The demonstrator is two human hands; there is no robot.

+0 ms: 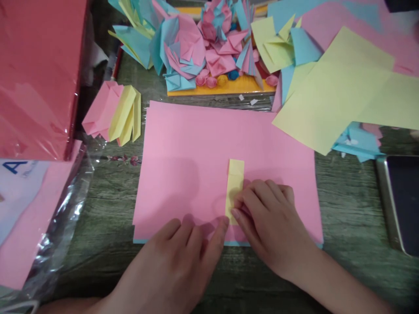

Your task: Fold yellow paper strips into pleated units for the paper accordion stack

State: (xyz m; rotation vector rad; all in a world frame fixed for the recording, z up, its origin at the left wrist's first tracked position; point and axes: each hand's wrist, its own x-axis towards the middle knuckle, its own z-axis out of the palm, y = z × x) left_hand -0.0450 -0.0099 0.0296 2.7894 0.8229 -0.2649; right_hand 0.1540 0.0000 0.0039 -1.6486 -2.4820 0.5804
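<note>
A narrow folded yellow paper strip [235,179] lies upright in view on a stack of pink paper sheets [183,139], with a fold line across its upper end. My right hand [270,218] pinches the strip's lower right edge between thumb and forefinger, the other fingers curled. From the other side, my left hand [183,257] presses one outstretched digit on the strip's lower left corner. Its remaining fingers are bent down onto the pink sheet, their tips hidden. Along the stack's near edge shows a thin blue border.
Folded pink and yellow papers [113,113] lie left of the stack. Behind it, pink and blue paper shapes [196,48] crowd a yellow-edged box. Loose yellow sheets [340,87] overlap the stack's far right corner. A phone-like device [401,205] lies right; a red wrapped pack [36,78] left.
</note>
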